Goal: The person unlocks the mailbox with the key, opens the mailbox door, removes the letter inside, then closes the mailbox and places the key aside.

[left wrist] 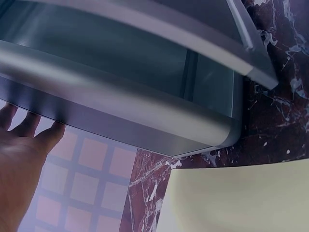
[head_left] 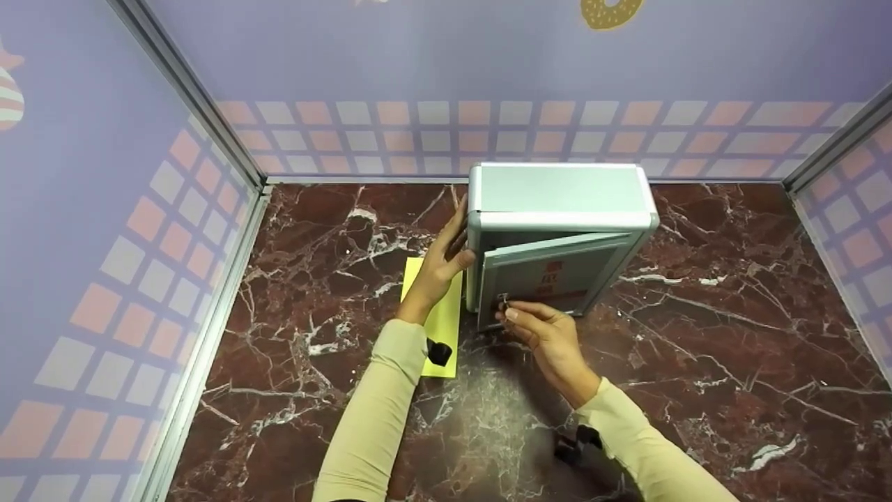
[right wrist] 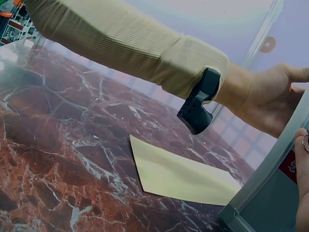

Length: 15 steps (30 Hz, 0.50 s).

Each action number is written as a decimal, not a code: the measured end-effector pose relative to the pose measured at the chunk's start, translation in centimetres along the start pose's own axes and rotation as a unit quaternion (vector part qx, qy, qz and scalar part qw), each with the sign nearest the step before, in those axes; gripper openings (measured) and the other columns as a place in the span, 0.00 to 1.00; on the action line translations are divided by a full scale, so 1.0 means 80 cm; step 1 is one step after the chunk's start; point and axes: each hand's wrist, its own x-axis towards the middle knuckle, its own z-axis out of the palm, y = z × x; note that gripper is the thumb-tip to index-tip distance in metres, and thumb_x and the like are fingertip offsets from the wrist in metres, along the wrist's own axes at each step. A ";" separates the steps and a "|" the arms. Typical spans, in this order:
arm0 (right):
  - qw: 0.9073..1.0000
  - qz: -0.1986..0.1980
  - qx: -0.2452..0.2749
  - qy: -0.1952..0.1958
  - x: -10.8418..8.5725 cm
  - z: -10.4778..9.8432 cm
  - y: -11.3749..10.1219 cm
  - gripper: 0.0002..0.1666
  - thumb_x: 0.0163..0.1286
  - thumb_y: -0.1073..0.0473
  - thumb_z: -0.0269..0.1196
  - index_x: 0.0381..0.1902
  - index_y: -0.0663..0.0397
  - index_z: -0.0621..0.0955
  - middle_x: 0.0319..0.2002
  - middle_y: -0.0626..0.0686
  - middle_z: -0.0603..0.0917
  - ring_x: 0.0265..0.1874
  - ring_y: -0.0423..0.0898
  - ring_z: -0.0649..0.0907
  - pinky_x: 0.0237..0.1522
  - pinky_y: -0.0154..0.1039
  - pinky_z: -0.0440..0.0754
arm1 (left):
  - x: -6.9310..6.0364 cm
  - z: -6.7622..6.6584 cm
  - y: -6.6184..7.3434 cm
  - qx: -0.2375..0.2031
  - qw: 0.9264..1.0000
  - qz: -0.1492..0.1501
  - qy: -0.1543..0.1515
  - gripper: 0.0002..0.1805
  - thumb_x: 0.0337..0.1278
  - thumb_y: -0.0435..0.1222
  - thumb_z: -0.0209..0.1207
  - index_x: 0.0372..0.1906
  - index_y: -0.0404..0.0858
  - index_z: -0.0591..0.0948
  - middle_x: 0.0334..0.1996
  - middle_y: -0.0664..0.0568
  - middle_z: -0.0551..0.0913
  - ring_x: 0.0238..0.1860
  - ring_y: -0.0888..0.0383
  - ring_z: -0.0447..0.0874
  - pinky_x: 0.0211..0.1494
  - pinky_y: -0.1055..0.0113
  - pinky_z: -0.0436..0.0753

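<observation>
A silver-framed metal box point(head_left: 562, 188) stands upright on the marble-patterned table, with red characters on its front door point(head_left: 529, 279). The door is ajar at its left side, and the left wrist view shows a dark hollow behind it. My left hand point(head_left: 437, 272) rests against the box's left side, fingers extended along it and thumb by the front edge. At the door's lock, my right hand point(head_left: 550, 338) pinches a small metal key, mostly hidden by the fingertips. A thin ring point(right wrist: 306, 143) shows at those fingers in the right wrist view.
A yellow sheet point(head_left: 440, 328) lies on the table point(head_left: 313, 279) under my left forearm, left of the box. Purple panels with pink and white squares point(head_left: 390, 132) enclose the back and both sides. Black wrist-worn devices point(right wrist: 198, 104) stick out from the sleeves.
</observation>
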 end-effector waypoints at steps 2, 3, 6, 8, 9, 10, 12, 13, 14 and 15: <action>1.000 -0.003 -0.001 0.003 0.002 0.002 0.001 0.09 0.61 0.77 0.65 0.37 0.66 0.87 0.37 0.65 0.86 0.37 0.54 0.87 0.42 0.42 0.85 | 0.000 0.000 0.000 0.001 1.000 -0.004 0.000 0.57 0.56 0.63 0.55 0.76 0.28 0.46 0.75 0.33 0.49 0.73 0.46 0.54 0.73 0.51 0.55; 1.000 -0.003 -0.005 0.006 0.003 0.002 0.001 0.08 0.61 0.77 0.65 0.37 0.66 0.87 0.37 0.65 0.86 0.37 0.54 0.87 0.43 0.43 0.85 | 0.000 0.000 0.000 0.000 1.000 -0.006 0.000 0.57 0.56 0.63 0.55 0.76 0.29 0.46 0.75 0.34 0.49 0.73 0.46 0.53 0.73 0.50 0.55; 1.000 -0.004 -0.011 0.014 0.005 0.005 0.002 0.08 0.61 0.77 0.65 0.38 0.66 0.86 0.37 0.65 0.86 0.37 0.54 0.87 0.45 0.45 0.84 | 0.000 0.000 0.000 0.002 1.000 -0.009 0.001 0.57 0.56 0.64 0.55 0.76 0.30 0.47 0.75 0.34 0.48 0.73 0.47 0.53 0.73 0.52 0.55; 1.000 -0.004 -0.011 0.017 0.006 0.007 0.002 0.08 0.62 0.77 0.65 0.38 0.67 0.86 0.37 0.65 0.86 0.38 0.55 0.87 0.47 0.46 0.83 | 0.000 0.000 0.000 0.002 1.000 -0.012 0.001 0.58 0.56 0.64 0.54 0.76 0.29 0.46 0.75 0.34 0.48 0.74 0.48 0.53 0.73 0.55 0.56; 1.000 -0.003 -0.011 0.021 0.007 0.008 0.002 0.07 0.62 0.77 0.65 0.38 0.68 0.86 0.37 0.65 0.86 0.38 0.55 0.87 0.48 0.47 0.82 | 0.000 -0.001 0.000 0.002 1.000 -0.013 0.001 0.58 0.56 0.65 0.54 0.76 0.29 0.46 0.75 0.35 0.48 0.74 0.48 0.53 0.73 0.56 0.56; 1.000 -0.003 -0.008 0.023 0.008 0.009 0.002 0.07 0.62 0.77 0.65 0.38 0.69 0.86 0.38 0.65 0.86 0.39 0.55 0.87 0.49 0.47 0.82 | 0.000 -0.001 0.000 0.002 1.000 -0.013 0.001 0.59 0.56 0.65 0.54 0.76 0.29 0.46 0.75 0.35 0.48 0.74 0.48 0.52 0.73 0.55 0.55; 1.000 -0.004 -0.004 0.026 0.009 0.011 0.002 0.07 0.62 0.77 0.66 0.38 0.69 0.85 0.38 0.66 0.86 0.39 0.56 0.87 0.50 0.46 0.81 | 0.000 -0.001 0.001 -0.001 1.000 -0.016 0.001 0.59 0.55 0.65 0.54 0.76 0.28 0.46 0.75 0.35 0.48 0.74 0.48 0.52 0.73 0.55 0.55; 1.000 -0.004 -0.001 0.028 0.010 0.012 0.003 0.07 0.61 0.77 0.66 0.38 0.69 0.85 0.38 0.66 0.86 0.40 0.56 0.87 0.51 0.46 0.81 | 0.000 -0.001 0.001 -0.002 1.000 -0.017 0.001 0.59 0.55 0.66 0.55 0.76 0.28 0.46 0.76 0.35 0.48 0.74 0.48 0.52 0.73 0.55 0.55; 1.000 -0.004 0.000 0.030 0.010 0.012 0.003 0.07 0.61 0.77 0.66 0.38 0.69 0.85 0.38 0.66 0.86 0.40 0.56 0.87 0.51 0.46 0.81 | 0.000 -0.001 0.001 -0.004 1.000 -0.018 0.002 0.59 0.55 0.65 0.55 0.76 0.29 0.46 0.76 0.35 0.48 0.74 0.48 0.53 0.73 0.56 0.55; 0.999 -0.004 0.002 0.031 0.011 0.013 0.003 0.07 0.61 0.77 0.66 0.38 0.69 0.85 0.39 0.66 0.86 0.40 0.57 0.87 0.52 0.47 0.80 | 0.000 -0.001 0.001 -0.006 1.000 -0.018 0.002 0.59 0.55 0.65 0.55 0.76 0.29 0.46 0.76 0.35 0.48 0.74 0.48 0.53 0.73 0.55 0.55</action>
